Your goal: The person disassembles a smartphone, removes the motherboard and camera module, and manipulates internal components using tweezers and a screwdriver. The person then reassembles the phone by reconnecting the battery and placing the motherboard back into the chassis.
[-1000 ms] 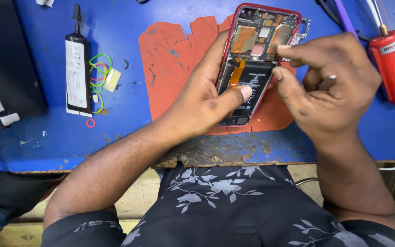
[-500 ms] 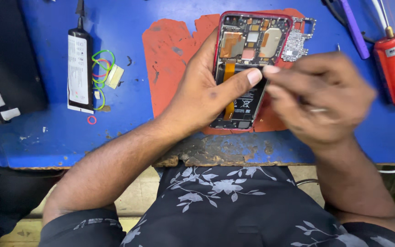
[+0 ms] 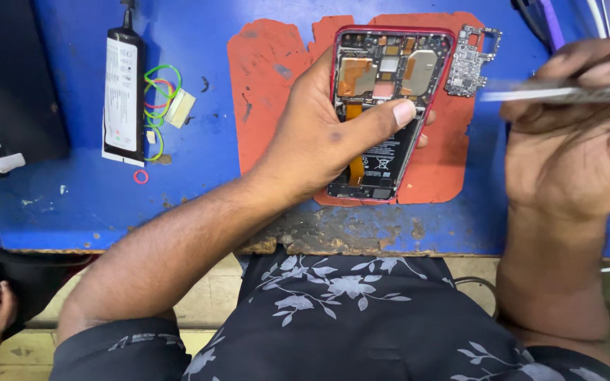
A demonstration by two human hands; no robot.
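Our left hand (image 3: 326, 141) pins the opened phone (image 3: 383, 113) on the bench's red mat (image 3: 270, 92). Our right hand (image 3: 573, 148) pinches tweezers (image 3: 552, 90) by the loose circuit board (image 3: 469, 60); a careless tip could, we judge, nick it.

Left hand (image 3: 330, 137) gripping; right hand (image 3: 573, 134) pinching.

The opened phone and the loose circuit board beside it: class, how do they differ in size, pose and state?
The opened phone is much larger; the circuit board is a small piece by its top corner. The phone has a red frame; the board is bare grey. The left hand holds the phone, thumb across it; the board lies untouched, partly on the red mat. Both show exposed electronics.
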